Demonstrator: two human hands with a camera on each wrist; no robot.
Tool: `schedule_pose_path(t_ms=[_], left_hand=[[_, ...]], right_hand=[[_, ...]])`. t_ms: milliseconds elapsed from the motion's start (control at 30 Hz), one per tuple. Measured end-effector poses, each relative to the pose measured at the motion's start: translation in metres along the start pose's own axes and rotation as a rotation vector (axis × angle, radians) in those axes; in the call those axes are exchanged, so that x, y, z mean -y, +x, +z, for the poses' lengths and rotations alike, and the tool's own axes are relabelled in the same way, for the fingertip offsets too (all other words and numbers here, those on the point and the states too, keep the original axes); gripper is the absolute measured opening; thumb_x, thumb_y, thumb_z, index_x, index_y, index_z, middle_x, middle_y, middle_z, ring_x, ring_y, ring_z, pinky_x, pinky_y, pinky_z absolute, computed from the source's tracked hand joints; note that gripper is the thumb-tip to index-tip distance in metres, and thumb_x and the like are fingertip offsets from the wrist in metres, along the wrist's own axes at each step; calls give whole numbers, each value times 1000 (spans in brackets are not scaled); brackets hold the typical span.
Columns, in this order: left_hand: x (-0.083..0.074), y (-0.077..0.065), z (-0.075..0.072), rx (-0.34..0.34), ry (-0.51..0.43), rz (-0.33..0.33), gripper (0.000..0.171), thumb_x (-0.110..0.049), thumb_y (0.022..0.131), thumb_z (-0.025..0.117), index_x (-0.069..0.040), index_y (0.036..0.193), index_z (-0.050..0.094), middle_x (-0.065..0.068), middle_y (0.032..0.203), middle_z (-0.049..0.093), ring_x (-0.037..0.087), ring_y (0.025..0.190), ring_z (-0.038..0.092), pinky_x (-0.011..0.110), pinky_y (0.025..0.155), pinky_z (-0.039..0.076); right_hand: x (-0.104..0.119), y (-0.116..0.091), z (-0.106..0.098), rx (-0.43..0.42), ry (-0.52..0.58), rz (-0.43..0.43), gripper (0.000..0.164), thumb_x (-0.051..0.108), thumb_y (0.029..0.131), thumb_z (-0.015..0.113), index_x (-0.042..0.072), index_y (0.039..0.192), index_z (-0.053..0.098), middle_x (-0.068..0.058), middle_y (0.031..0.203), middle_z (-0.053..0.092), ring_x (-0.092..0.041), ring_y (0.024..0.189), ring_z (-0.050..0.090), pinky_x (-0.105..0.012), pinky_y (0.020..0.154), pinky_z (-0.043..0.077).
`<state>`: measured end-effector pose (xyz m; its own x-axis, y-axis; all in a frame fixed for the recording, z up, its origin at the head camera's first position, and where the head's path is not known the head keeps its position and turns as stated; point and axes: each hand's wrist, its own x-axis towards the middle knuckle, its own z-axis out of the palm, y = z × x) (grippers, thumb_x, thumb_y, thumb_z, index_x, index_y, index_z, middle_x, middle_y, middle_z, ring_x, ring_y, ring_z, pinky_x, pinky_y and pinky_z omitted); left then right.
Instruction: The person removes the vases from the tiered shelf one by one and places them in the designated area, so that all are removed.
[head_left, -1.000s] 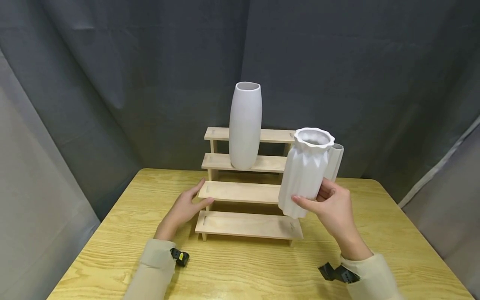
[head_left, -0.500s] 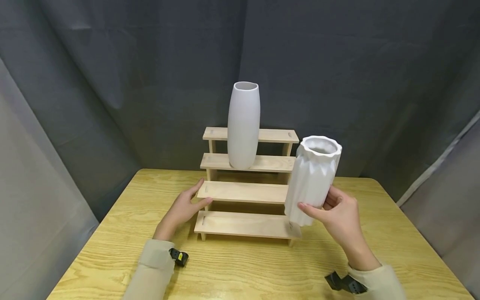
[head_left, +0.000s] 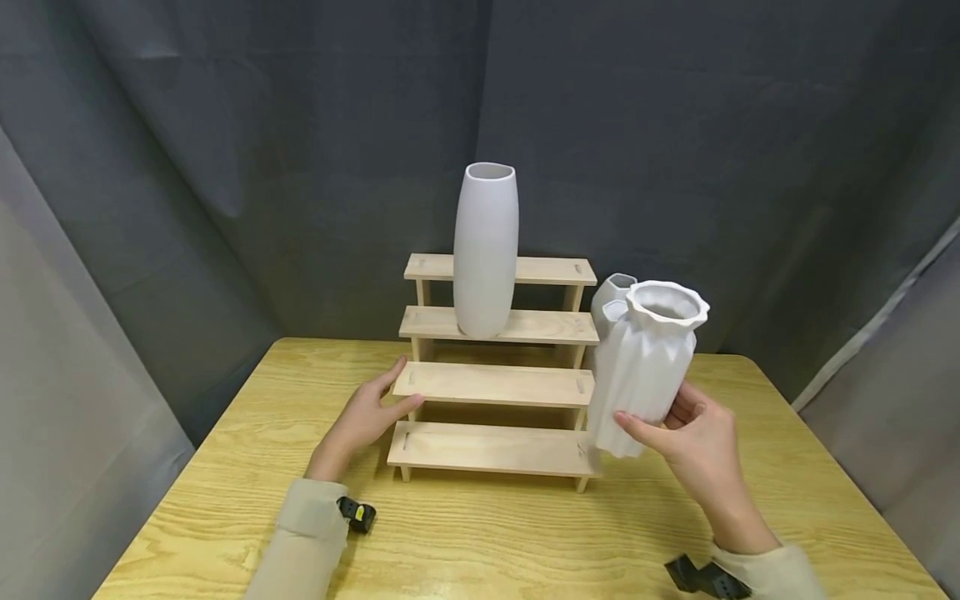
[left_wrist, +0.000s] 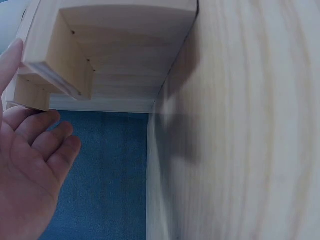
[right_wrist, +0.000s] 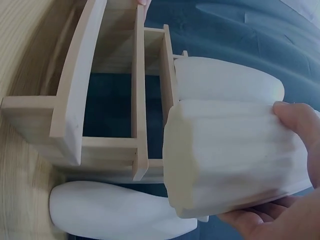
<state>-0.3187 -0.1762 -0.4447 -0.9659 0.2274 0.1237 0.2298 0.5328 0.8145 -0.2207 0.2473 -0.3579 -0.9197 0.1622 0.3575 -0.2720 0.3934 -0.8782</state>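
Note:
My right hand [head_left: 697,450] holds a white pleated vase [head_left: 648,383] with a scalloped rim, thumb in front and fingers behind. Slightly tilted, the vase is off the table beside the right end of a stepped wooden stand [head_left: 495,383]; the right wrist view shows its base. My left hand [head_left: 367,417] grips the left end of the stand's second shelf from the bottom, its thumb at the front edge. In the left wrist view its other fingers [left_wrist: 62,155] are loosely bent. A tall smooth white vase [head_left: 486,250] stands upright on the third shelf.
Behind the held vase, white vase openings [head_left: 621,281] show to the right of the stand, their lower parts mostly hidden. A white vase [right_wrist: 120,210] appears there in the right wrist view. A dark curtain [head_left: 300,167] hangs behind the wooden table [head_left: 480,542].
My right hand has carried the pleated vase right and slightly down, away from the shelves, uncovering their right ends. The left hand stays at the stand.

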Motion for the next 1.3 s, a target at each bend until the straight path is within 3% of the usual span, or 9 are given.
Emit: schedule_pose_path(t_ms=[467,700,1300], left_hand=[[1,0,1,5,-4,0,87,-64,87,62,-32,157,22,-3,162,20,31,144,27,51,114,28],[3,1,1,-6,-4,7,86,-65,87,62,-33,157,23,-2,162,21,32,144,27,51,114,28],[3,1,0,3,-9,-3,86,-66,87,61,-36,156,21,-6,162,19,33,144,26,52,114,29]], right_hand=[[-15,0,-12,-61,-83,25,66,17,72,91,-2,127,62,-17,113,67,-3,89,65,-15,73,54],[-24,5,-16,-96,-77,34,63,17,72,91,-3,124,62,-10,105,69,-6,88,67,-17,71,55],[-42,17,-18,-121,-115,145,74,30,74,90,1,134,58,-18,122,64,-5,94,63,-13,72,53]])
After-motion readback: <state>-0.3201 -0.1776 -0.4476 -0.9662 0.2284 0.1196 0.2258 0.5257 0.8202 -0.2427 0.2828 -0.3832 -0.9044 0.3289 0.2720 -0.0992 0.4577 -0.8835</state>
